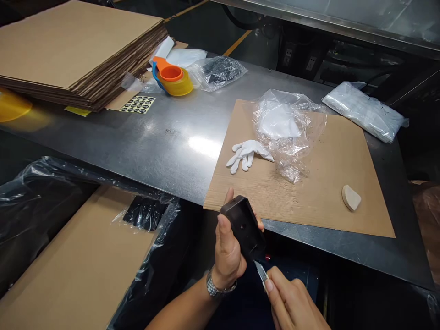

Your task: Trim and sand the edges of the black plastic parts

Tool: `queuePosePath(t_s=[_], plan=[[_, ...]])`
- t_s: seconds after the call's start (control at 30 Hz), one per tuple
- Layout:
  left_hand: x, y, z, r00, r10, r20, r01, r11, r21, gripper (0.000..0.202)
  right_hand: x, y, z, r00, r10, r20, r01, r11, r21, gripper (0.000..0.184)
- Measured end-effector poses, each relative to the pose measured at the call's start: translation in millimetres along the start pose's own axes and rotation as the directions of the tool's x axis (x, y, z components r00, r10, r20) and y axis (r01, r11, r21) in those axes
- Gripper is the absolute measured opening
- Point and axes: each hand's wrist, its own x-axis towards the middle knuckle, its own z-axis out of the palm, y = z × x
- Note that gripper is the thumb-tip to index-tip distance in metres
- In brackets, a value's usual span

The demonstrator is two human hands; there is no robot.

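"While the right hand [294, 298] is gripping a utility knife [261, 273], what is the left hand [227, 250] doing?"

"It's grasping a black, hollowed-out part [243, 222], thumb on one side and fingers behind, and holding it tilted just off the table's near edge. A metal-banded watch [216, 285] is circling that wrist."

"And the blade?"

"It's pointing at the part's near end; whether it's touching, I can't tell."

"What's lying to the near left?"

"A brown panel [82, 261], which black plastic sheeting [37, 183] is bordering."

"And the surface itself?"

"The metal table [165, 146] is gleaming under a bright reflection. On its right half a cardboard sheet [319, 201] is bearing a beige block [351, 198] to the right, a white glove [250, 150] to the left, and, farther back, a crumpled clear bag [292, 160]."

"Farther left?"

"A sticker sheet [138, 104] is lying beside a tall cardboard stack [79, 46], and a tape dispenser [175, 82] is standing close by."

"And the room beyond?"

"Yellow lines [237, 42] are crossing the dark floor [206, 27], and wall sockets [311, 63] are showing beneath a far metal counter [343, 18]."
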Motion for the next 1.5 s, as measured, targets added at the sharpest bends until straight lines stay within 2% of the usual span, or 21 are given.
queuePosePath(t_s=[0.2, 0.27, 0.37, 0.43, 0.57, 0.7, 0.87, 1.03, 1.3, 1.4, 1.5], plan=[[-2, -1, -1.0, 1.0, 0.026, -0.015, -0.026, 1.0, -0.008, 0.064, 1, -4, -1, 0.999, 0.046, 0.006, -0.046, 0.992, 0.113, 0.043], [-1, -1, -0.7, 0.999, 0.027, -0.022, -0.027, 0.999, -0.019, 0.063, 3, -6, -6, 0.996, 0.059, 0.069, -0.073, 0.97, 0.233, 0.044], [1, -1, 0.3, 0.999, 0.041, -0.027, -0.042, 0.998, -0.038, 0.061, 7, -9, -12, 0.975, 0.064, 0.213, -0.159, 0.871, 0.464, 0.044], [2, -1, 0.6, 0.999, 0.049, -0.015, -0.05, 0.998, -0.049, 0.06, 8, -9, -15, 0.97, 0.068, 0.231, -0.182, 0.836, 0.518, 0.043], [1, 0, 0.0, 0.999, 0.038, 0.001, -0.038, 0.997, -0.063, 0.058, 4, -6, -15, 0.99, 0.074, 0.117, -0.111, 0.928, 0.354, 0.04], [0, 1, 0.3, 0.999, 0.048, 0.021, -0.047, 0.997, -0.058, 0.059, 3, -2, -11, 0.997, 0.031, 0.071, -0.04, 0.99, 0.136, 0.04], [-1, -1, 0.7, 0.998, 0.051, 0.022, -0.051, 0.998, -0.027, 0.063, 5, 0, -11, 0.996, -0.038, 0.081, 0.039, 0.999, -0.005, 0.038], [-2, -4, -3.2, 0.986, 0.146, 0.08, -0.15, 0.988, 0.037, 0.058, 4, -1, -13, 0.997, -0.061, 0.052, 0.068, 0.987, -0.143, 0.033], [-6, -9, -9.9, 0.969, 0.204, 0.141, -0.219, 0.971, 0.095, 0.054, 6, 0, -14, 0.994, -0.018, 0.112, 0.026, 0.997, -0.072, 0.033], [-6, -9, -7.6, 0.969, 0.207, 0.138, -0.218, 0.973, 0.072, 0.051, 6, -2, -14, 0.995, -0.006, 0.101, 0.0, 0.998, 0.058, 0.037], [-3, -6, -3.2, 0.978, 0.184, 0.093, -0.187, 0.982, 0.014, 0.052, 6, -5, -12, 0.992, 0.031, 0.124, -0.065, 0.958, 0.279, 0.041]])
